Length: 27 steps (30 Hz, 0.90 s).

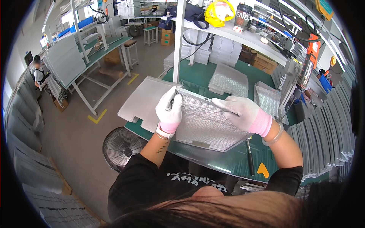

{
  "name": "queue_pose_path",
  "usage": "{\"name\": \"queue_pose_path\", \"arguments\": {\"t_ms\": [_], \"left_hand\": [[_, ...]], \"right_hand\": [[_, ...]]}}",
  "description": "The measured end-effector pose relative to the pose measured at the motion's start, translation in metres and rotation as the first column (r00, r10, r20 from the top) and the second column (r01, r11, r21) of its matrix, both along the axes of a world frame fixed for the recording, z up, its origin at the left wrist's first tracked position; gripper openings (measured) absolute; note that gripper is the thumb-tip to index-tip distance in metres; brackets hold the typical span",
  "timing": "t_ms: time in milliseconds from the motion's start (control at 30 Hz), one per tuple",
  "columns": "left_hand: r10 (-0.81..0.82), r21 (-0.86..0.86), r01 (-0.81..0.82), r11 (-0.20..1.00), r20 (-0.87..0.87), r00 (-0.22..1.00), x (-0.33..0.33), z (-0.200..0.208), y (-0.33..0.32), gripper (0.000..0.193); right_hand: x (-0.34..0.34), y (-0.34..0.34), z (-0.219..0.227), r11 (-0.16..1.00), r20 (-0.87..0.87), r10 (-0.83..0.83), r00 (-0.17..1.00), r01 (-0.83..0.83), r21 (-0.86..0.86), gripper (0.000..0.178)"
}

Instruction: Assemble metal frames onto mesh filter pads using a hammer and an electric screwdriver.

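Note:
A framed metal mesh filter panel [203,121] is tilted up in front of me over the green-topped workbench. My left hand [170,108], in a white glove with a pink cuff, is closed on its upper left corner. My right hand [239,113], gloved the same way, grips the far edge towards the right, thumb over the mesh. A small latch plate [200,144] sits on the panel's near edge. To the right of the panel lie a black-handled hammer [249,157] and a yellow-orange flat piece [262,170].
Flat mesh sheets [142,100] lie left, with stacked clear-wrapped panels [228,80] beyond. A white post [178,45] rises behind my left hand. An orange power tool [312,57] hangs at right, near many stacked frames [323,133]. A floor fan [123,148] stands left; a person [41,76] is far left.

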<state>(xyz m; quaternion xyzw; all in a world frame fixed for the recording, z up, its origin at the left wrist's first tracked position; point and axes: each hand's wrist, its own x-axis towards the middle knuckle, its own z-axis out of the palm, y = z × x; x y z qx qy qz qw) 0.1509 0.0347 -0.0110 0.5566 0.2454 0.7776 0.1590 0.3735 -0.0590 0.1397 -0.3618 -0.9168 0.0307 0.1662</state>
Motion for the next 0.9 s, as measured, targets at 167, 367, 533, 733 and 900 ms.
{"name": "queue_pose_path", "arguments": {"t_ms": [167,367,533,733,900], "left_hand": [[-0.172,-0.032,0.176,0.984,0.106,0.979,-0.003,0.005,-0.009,0.03],[-0.306,-0.022,0.306,0.952,-0.002,0.952,-0.016,-0.012,0.007,0.036],[-0.241,-0.07,0.232,0.97,-0.189,0.952,-0.015,-0.022,0.007,0.035],[-0.354,-0.098,0.341,0.935,-0.175,0.919,-0.021,0.023,0.01,0.035],[0.094,0.394,0.553,0.734,-0.866,0.492,0.039,0.143,-0.026,0.027]], "right_hand": [[-0.003,-0.007,0.0,1.0,0.014,0.006,1.0,-0.006,0.027,0.059],[-0.002,-0.009,-0.002,0.991,0.031,0.03,0.999,-0.034,0.128,0.05],[0.007,-0.04,-0.003,0.888,-0.031,-0.07,0.997,0.077,0.454,0.041],[0.092,-0.107,-0.159,0.562,-0.566,-0.602,0.563,0.802,0.202,0.033],[0.124,-0.156,-0.28,0.085,0.289,-0.953,0.092,0.996,-0.034,0.053]]}}
